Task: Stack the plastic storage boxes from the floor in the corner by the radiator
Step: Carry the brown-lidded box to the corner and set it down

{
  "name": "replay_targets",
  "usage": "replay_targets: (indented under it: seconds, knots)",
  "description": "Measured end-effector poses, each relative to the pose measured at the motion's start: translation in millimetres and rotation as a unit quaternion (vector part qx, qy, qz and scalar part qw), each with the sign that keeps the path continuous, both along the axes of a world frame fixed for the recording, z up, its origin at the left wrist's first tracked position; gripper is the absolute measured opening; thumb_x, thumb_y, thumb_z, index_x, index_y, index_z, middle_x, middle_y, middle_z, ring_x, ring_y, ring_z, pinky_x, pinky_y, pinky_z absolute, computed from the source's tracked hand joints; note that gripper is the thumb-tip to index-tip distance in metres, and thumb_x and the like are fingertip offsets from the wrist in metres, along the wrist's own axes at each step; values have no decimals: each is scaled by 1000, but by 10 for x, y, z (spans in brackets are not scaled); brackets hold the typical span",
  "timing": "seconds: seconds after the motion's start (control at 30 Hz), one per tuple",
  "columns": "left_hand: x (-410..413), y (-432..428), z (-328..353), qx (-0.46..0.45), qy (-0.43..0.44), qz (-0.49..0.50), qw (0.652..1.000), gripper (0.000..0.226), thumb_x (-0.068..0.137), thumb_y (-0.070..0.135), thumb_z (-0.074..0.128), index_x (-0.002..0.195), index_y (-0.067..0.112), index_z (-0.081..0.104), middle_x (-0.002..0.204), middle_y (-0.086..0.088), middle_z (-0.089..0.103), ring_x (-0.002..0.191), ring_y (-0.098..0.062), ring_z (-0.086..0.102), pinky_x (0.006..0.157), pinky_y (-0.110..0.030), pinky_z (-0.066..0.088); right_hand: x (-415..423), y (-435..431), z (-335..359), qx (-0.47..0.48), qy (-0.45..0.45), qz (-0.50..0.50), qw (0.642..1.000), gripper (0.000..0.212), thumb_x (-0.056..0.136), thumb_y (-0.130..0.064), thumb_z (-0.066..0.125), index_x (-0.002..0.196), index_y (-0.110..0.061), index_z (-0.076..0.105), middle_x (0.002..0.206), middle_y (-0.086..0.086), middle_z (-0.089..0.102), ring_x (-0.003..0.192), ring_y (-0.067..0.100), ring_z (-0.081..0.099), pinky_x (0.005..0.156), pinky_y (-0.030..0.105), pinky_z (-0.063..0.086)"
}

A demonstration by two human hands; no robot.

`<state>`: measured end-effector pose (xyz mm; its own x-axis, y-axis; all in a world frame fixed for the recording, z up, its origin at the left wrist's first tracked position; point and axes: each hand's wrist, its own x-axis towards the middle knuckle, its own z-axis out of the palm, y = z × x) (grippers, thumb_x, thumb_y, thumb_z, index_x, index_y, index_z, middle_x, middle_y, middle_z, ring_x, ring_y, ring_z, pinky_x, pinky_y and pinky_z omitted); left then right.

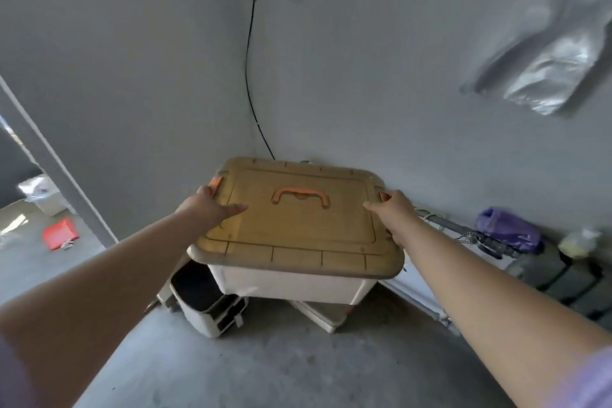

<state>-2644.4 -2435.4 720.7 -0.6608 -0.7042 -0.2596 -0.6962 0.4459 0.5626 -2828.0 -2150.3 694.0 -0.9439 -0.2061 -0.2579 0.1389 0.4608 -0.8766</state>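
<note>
A white plastic storage box with a tan lid (298,228) and an orange handle (300,196) is up in the corner, above other containers. My left hand (208,205) grips its left edge by the orange clip, thumb laid on the lid. My right hand (394,212) grips the right edge, fingers curled over the rim. Below it, a flat white box or lid (326,316) lies on the floor, partly hidden. A white drawer unit (208,301) lies tipped at the lower left.
A radiator (543,272) with pipes runs along the right wall, with a purple bag (510,230) on top. A black cable (251,76) hangs down the corner. Through a doorway on the left are a red object (59,233) and a white bin (43,194). The floor is bare concrete.
</note>
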Motion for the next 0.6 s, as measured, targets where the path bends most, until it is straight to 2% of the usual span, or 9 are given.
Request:
replay_targets:
  seconds: [0.03, 0.1, 0.13, 0.2, 0.33, 0.4, 0.5, 0.6]
  knots:
    - [-150, -126, -7, 7, 2, -23, 1000, 95, 71, 63, 67, 144, 16, 30, 121, -10, 55, 93, -26, 53, 80, -37, 47, -20, -45, -9, 1, -3, -21, 1000, 59, 83, -29, 72, 131, -9, 45, 128, 10, 56, 92, 20, 58, 70, 29, 45]
    - [-402, -320, -37, 23, 11, -52, 998, 88, 74, 61, 65, 141, 14, 34, 112, -9, 57, 91, -26, 54, 80, -37, 47, -51, -115, -34, 2, -8, -63, 998, 67, 82, -30, 72, 138, -9, 41, 131, 11, 54, 108, 29, 56, 83, 36, 48]
    - [-524, -387, -53, 30, 14, -62, 998, 85, 76, 61, 63, 140, 13, 35, 112, -10, 58, 90, -27, 54, 79, -36, 47, -64, -141, -51, 1, -7, -80, 997, 69, 82, -30, 72, 138, -9, 40, 129, 11, 54, 109, 30, 55, 85, 38, 48]
    - [-744, -465, -72, 33, 10, -86, 996, 78, 81, 60, 57, 140, 13, 37, 116, -14, 58, 90, -28, 55, 78, -37, 47, -84, -159, -106, 2, -5, -111, 994, 69, 80, -32, 73, 136, -9, 41, 120, 9, 55, 103, 28, 55, 80, 35, 45]
    - [-1166, -472, -198, 76, 16, -120, 990, 67, 87, 55, 50, 144, 24, 33, 90, -10, 57, 68, -23, 52, 64, -31, 44, -143, -120, -208, -6, -1, -170, 985, 62, 76, -29, 77, 127, -11, 47, 110, 5, 59, 91, 22, 55, 65, 26, 39]
    - [-1534, -472, -341, 109, 8, -137, 985, 67, 88, 54, 50, 146, 25, 32, 95, -13, 59, 77, -25, 55, 68, -29, 40, -347, -80, -321, 0, -4, -204, 979, 65, 74, -29, 77, 130, -11, 48, 112, 5, 61, 98, 24, 59, 68, 26, 41]
    - [-1680, -430, -440, 140, 9, -142, 980, 68, 89, 50, 52, 146, 20, 31, 122, -16, 55, 104, -28, 53, 87, -32, 42, -379, -14, -436, -3, -21, -209, 978, 76, 75, -29, 77, 138, -9, 40, 125, 9, 58, 110, 28, 56, 82, 31, 41]
    - [-1986, -409, -691, 194, -21, -138, 971, 67, 90, 44, 55, 147, 20, 29, 136, -16, 48, 121, -33, 48, 105, -43, 39, -582, 24, -716, 12, -58, -202, 978, 74, 78, -31, 76, 138, -10, 38, 115, 3, 53, 96, 21, 51, 77, 30, 37]
